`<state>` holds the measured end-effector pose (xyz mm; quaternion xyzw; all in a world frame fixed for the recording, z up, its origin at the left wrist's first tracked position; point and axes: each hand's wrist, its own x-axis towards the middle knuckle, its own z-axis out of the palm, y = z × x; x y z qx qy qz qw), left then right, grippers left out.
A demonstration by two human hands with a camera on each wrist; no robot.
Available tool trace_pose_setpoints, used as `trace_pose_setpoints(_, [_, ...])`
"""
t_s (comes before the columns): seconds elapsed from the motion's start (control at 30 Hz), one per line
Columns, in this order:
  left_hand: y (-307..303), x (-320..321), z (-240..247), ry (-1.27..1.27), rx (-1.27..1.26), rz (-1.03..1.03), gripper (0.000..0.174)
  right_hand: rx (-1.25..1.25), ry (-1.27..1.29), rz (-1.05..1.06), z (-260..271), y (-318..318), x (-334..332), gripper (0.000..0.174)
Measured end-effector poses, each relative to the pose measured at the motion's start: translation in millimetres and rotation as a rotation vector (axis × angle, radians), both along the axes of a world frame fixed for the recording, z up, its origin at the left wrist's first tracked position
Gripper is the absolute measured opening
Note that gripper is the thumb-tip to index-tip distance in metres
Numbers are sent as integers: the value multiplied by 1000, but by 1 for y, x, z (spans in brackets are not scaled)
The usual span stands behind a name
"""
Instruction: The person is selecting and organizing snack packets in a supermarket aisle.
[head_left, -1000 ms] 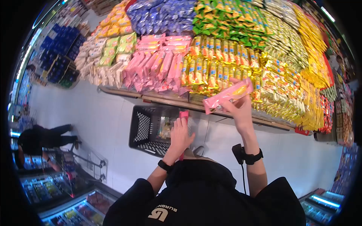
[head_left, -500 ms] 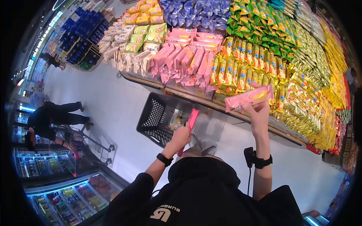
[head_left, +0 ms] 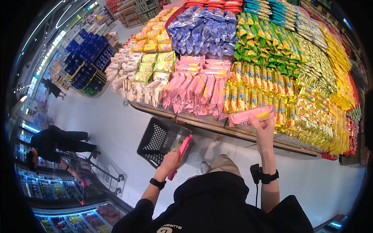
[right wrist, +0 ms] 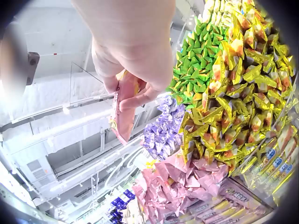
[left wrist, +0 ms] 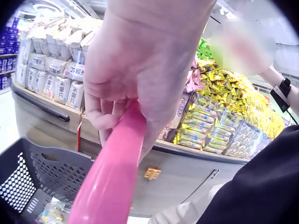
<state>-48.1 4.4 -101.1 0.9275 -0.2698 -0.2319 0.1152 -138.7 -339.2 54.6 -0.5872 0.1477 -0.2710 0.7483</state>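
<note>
My left hand (head_left: 169, 160) grips the bright pink handle (head_left: 185, 146) of a grey shopping basket; in the left wrist view the fingers curl round the handle (left wrist: 112, 172). The basket (head_left: 146, 155) has perforated walls, and a clear bag (left wrist: 52, 212) of something lies inside it. Raised over the display's front edge, my right hand (head_left: 265, 132) pinches a long pink snack packet (head_left: 243, 117) with a yellow picture on it. Seen from the right wrist, thumb and fingers hold the packet (right wrist: 125, 112) near one end.
Similar pink packets (head_left: 194, 91) fill a bin on the display, beside gold-wrapped snacks (head_left: 248, 97), white packs (head_left: 145, 91) and purple ones (head_left: 204, 31). A wooden display edge (head_left: 202, 125) runs between basket and goods. At left, a person (head_left: 64, 143) stands by a shopping cart (head_left: 105, 174).
My left hand had its fingers extended over the pink handle and now grips it. The handle has swung toward the right. My right hand keeps holding the pink packet. The head view has shifted.
</note>
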Motion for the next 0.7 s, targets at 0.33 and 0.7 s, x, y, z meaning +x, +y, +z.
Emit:
trace_pose_setpoints(0.33, [22, 54, 14, -20, 130, 49, 56, -41, 45, -36, 20, -24, 48, 43])
trace_pose_setpoints(0.7, [-64, 104, 177, -42, -323, 93, 27, 69, -87, 18, 41, -22, 106, 42])
